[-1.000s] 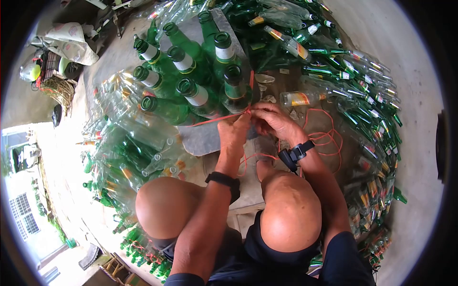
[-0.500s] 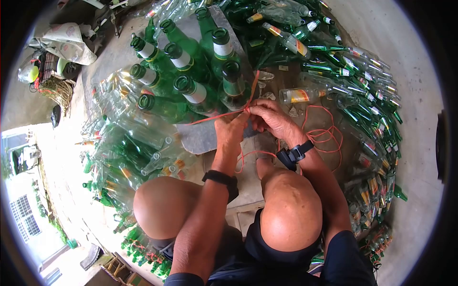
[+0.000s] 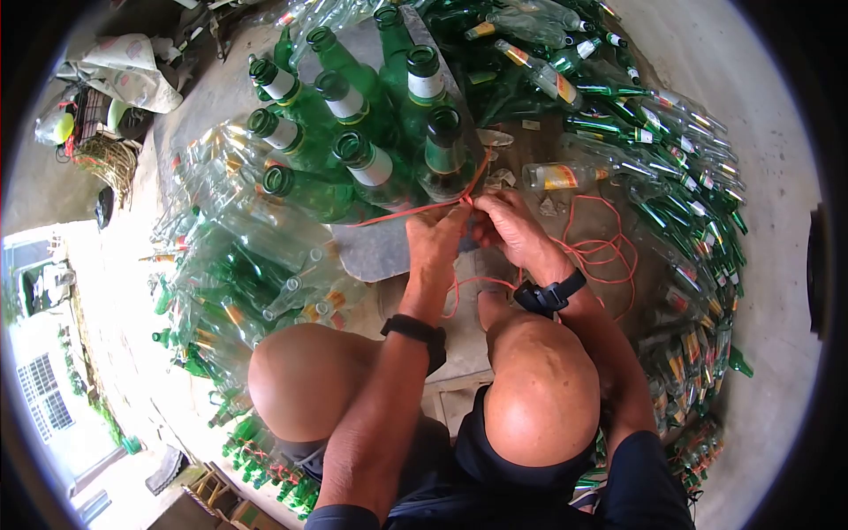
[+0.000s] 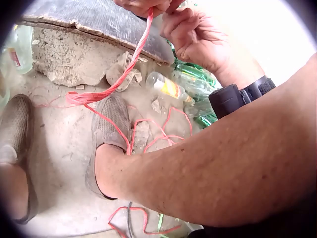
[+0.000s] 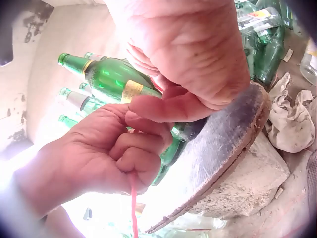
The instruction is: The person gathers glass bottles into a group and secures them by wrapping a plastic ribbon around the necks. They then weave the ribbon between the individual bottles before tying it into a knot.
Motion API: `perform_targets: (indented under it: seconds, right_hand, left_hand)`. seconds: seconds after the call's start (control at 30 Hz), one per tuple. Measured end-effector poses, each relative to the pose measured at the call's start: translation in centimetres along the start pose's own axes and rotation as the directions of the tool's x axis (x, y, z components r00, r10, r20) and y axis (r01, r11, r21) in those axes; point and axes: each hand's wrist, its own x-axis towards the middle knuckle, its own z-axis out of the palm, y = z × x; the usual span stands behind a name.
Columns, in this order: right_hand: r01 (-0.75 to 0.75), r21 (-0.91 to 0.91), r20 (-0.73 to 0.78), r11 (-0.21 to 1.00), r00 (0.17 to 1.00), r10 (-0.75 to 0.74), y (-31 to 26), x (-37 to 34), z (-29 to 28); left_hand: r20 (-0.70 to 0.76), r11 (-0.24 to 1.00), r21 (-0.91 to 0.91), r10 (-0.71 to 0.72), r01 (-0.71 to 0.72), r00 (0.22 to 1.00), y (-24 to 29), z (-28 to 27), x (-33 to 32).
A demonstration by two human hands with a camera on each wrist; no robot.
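Note:
Several green glass bottles (image 3: pixel 371 163) stand in a tight cluster on a dark board (image 3: pixel 380 254), with red plastic twine (image 3: pixel 402 215) running round their near side. My left hand (image 3: pixel 433 240) is at the near right corner of the cluster, fingers curled round the twine; a strand (image 5: pixel 134 208) hangs below its fist in the right wrist view. Close against it, my right hand (image 3: pixel 512 228) pinches the twine where the strands cross, thumb and forefinger together. From the left hand a twisted length of twine (image 4: pixel 133 59) droops in the left wrist view.
Loose twine (image 3: pixel 601 252) lies in loops on the floor at the right. Heaps of green and clear bottles (image 3: pixel 654 159) lie along the right wall, with more clear bottles (image 3: pixel 230 212) at the left. A rough block (image 4: pixel 64 59) supports the board. Crumpled paper (image 5: pixel 290 114) lies beside it.
The twine at the right side of the cluster has gone from nearly upright to slanting outward. Both hands stay together at the crossing, with small finger shifts; the head view has shifted slightly.

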Motion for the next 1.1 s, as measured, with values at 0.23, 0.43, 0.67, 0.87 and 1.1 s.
perform_targets:
  seconds: [0.23, 0.43, 0.67, 0.87, 1.1]
  right_hand:
    - [-0.010, 0.054, -0.031, 0.998, 0.999, 0.012, 0.2, -0.3, -0.5]
    - [-0.076, 0.046, 0.087, 0.996, 0.994, 0.072, -1.4, -0.8, -0.2]
    - [-0.067, 0.128, 0.067, 0.989, 0.996, 0.059, 0.4, 0.2, -1.4]
    - [-0.072, 0.190, -0.020, 0.979, 0.997, 0.077, 1.2, 0.3, -1.5]
    - [-0.133, 0.297, 0.017, 0.946, 0.991, 0.134, 0.5, 0.3, -1.7]
  left_hand:
    - [-0.023, 1.000, 0.011, -0.022, 0.022, 1.000, 0.1, 0.2, -0.1]
    - [-0.024, 1.000, 0.003, -0.021, 0.021, 0.999, -0.2, 0.2, 0.1]
    - [-0.017, 0.998, 0.030, -0.050, 0.050, 0.999, -0.1, 0.1, 0.1]
    - [-0.009, 0.999, -0.019, -0.043, 0.042, 0.999, 0.0, 0.4, -0.1]
    - [-0.035, 0.996, -0.067, -0.057, 0.054, 0.998, 0.4, 0.5, -0.3]
